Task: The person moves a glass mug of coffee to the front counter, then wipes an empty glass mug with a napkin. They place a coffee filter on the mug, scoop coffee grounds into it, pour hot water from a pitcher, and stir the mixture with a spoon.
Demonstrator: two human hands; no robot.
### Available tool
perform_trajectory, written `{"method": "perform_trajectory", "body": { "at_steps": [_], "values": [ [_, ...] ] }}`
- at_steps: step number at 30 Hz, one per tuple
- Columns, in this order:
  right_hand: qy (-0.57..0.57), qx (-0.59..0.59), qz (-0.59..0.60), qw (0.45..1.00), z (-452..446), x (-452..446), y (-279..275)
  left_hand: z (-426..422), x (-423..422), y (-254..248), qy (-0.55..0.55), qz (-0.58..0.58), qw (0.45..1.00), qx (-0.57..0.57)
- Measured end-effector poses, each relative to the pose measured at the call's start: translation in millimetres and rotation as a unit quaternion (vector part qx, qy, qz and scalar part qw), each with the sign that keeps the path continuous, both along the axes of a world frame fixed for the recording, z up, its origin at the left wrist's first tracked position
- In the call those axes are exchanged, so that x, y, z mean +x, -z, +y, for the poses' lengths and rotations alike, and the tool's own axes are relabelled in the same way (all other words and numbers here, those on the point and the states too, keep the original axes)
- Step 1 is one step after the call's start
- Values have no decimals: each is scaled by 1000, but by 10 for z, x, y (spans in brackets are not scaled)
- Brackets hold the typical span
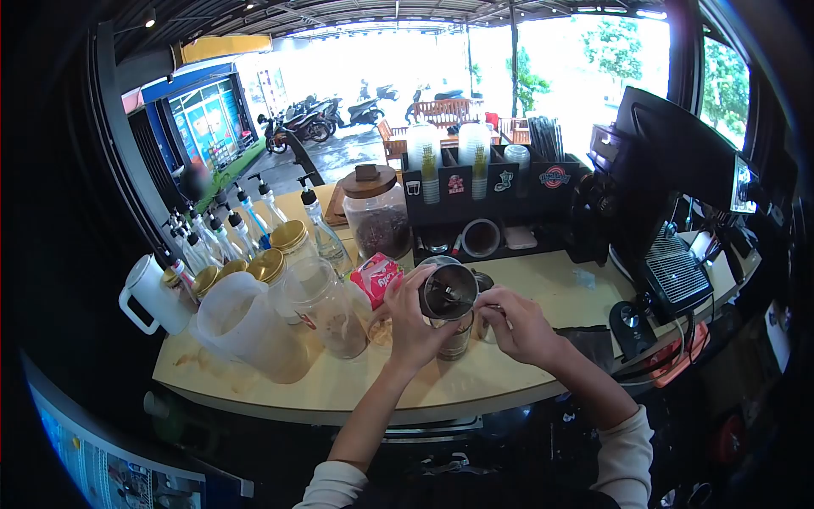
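A metal cup (448,291) is tilted so that its open mouth faces me, over the counter's middle. My left hand (410,318) is wrapped round the cup's left side. At its right rim, my right hand (517,327) pinches the end of a thin metal utensil (462,299) that reaches into the cup. Dark contents show inside, too small to make out. Just beneath the cup stands a glass (455,341), partly hidden by it. Left of my left hand lies a pink and white packet (376,278).
Clear plastic jar (326,314) and large frosted pitcher (246,327) stand left, near a white jug (155,293) and pump bottles (322,227). Behind are a wooden-lidded jar (377,222) and black cup organizer (543,191). A black machine (670,161) stands right.
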State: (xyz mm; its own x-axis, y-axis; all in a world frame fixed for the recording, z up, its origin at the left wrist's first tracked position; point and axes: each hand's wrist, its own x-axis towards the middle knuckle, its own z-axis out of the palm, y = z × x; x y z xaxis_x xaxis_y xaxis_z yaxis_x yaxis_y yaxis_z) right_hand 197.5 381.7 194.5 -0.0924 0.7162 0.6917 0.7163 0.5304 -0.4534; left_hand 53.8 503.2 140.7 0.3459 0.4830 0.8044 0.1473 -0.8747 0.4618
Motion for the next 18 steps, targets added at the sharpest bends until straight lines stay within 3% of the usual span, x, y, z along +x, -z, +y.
{"method": "perform_trajectory", "body": {
  "at_steps": [12,15,18],
  "values": [
    [14,-71,73,995,57,104,-130,51,4,65,108,-17,992,-58],
    [-7,-113,139,984,125,196,-35,48,-3,59,115,-21,991,-59],
    [-16,-95,128,987,130,178,-40,49,-10,50,97,-2,995,-35]
  ]
}}
